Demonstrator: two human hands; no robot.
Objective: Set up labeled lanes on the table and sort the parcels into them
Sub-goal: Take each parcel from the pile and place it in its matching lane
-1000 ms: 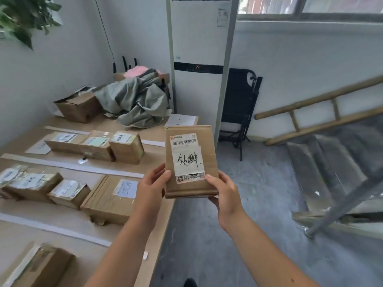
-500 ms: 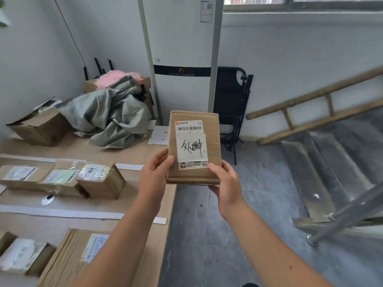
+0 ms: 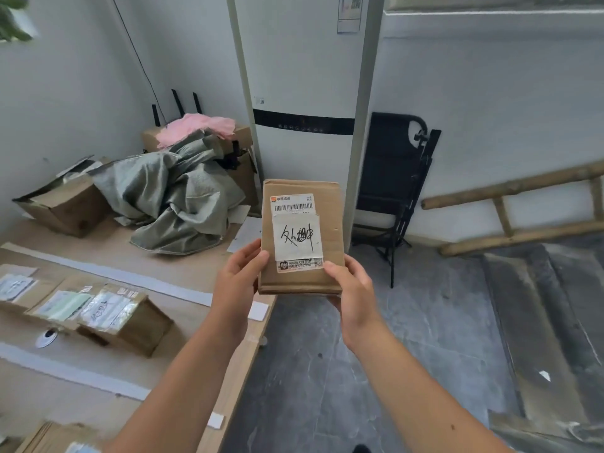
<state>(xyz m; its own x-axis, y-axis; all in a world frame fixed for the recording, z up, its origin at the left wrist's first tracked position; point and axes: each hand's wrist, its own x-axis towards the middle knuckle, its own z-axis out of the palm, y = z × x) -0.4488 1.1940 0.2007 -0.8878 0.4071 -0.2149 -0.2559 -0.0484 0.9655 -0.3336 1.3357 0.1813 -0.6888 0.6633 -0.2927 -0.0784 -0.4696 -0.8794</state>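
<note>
I hold a flat brown cardboard parcel upright in front of me, beyond the table's right edge. It carries a barcode sticker and a white label with handwritten characters. My left hand grips its lower left edge and my right hand its lower right corner. On the wooden table at left, white tape strips mark lanes. One lane holds a row of labeled parcels. The corner of another parcel shows at the bottom left.
At the table's far end lie an open cardboard box, crumpled grey-green sacks and a pink cloth. A tall white air conditioner, a folded black chair and a bamboo ladder stand past the table on grey floor.
My view has shifted toward the table's far end, so the nearer lanes have slid down and left out of view. Both hands still hold the parcel the same way.
</note>
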